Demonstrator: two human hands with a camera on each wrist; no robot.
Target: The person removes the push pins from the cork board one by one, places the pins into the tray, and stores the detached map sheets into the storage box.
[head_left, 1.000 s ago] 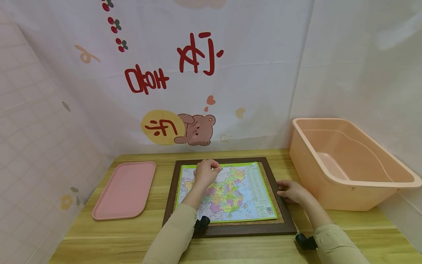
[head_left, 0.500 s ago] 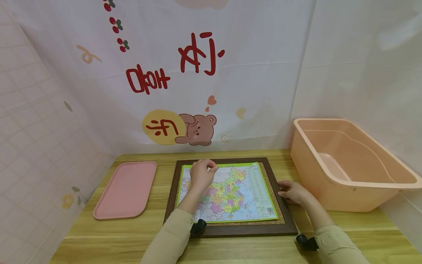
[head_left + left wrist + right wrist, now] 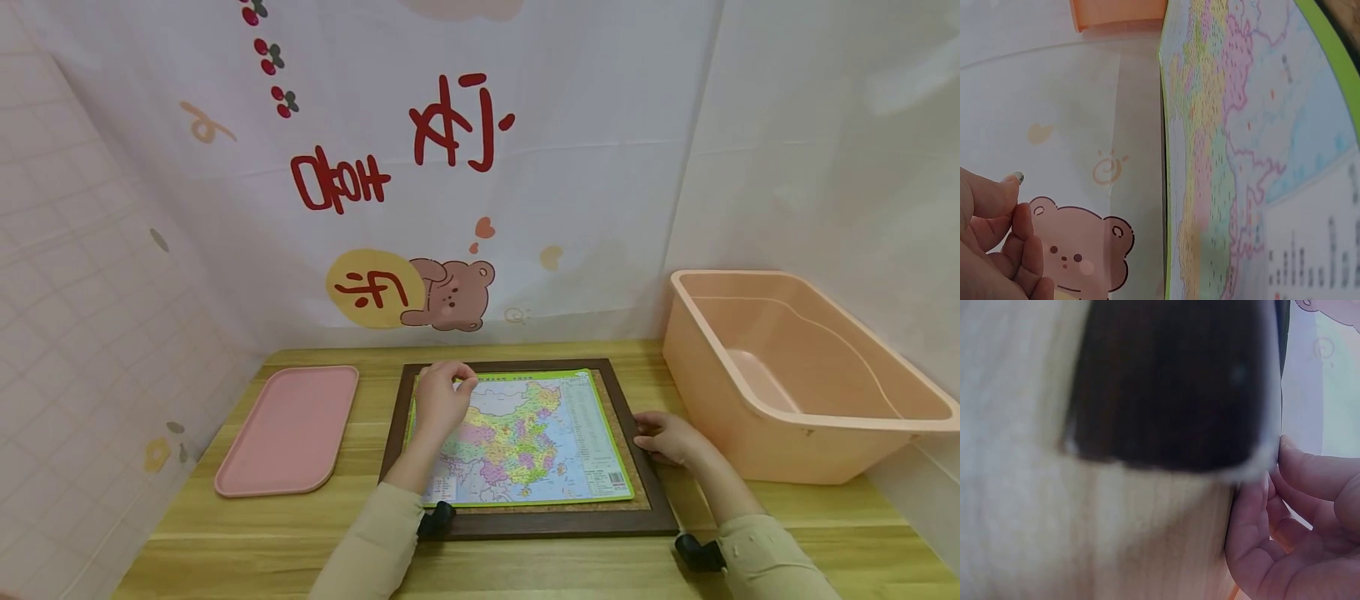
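A pale wooden table (image 3: 525,567) stands against a white cloth backdrop (image 3: 600,167) printed with red characters and a brown cartoon bear (image 3: 448,296). In the middle of the table lies a dark brown wooden frame with a cork inlay (image 3: 525,523), and everything else is best placed from it.

Inside the frame rests a green-edged colourful map puzzle board (image 3: 525,437), lying flat. The left hand (image 3: 441,398) hangs over the board's far left corner, its fingers curled inward with thumb and forefinger drawn together; whether they pinch a small piece cannot be told, since the head view is too small there and the left wrist view cuts the left hand (image 3: 997,244) off at the picture's edge, showing only bent fingertips with nothing clearly between them. That same view shows the map board (image 3: 1241,156) blurred and close.

The right hand (image 3: 663,435) rests on the frame's right rail, fingers bent around its outer edge. In the right wrist view the fingers (image 3: 1254,512) press against the dark frame (image 3: 1172,381), which is badly out of focus.

To the left of the frame, slightly apart, lies a flat pink rectangular plastic tray (image 3: 288,429). To the right of the frame, close by, sits a deep peach plastic tub (image 3: 705,383); its far right rim runs out of the picture. Both beige sleeves are cut off at the bottom edge.
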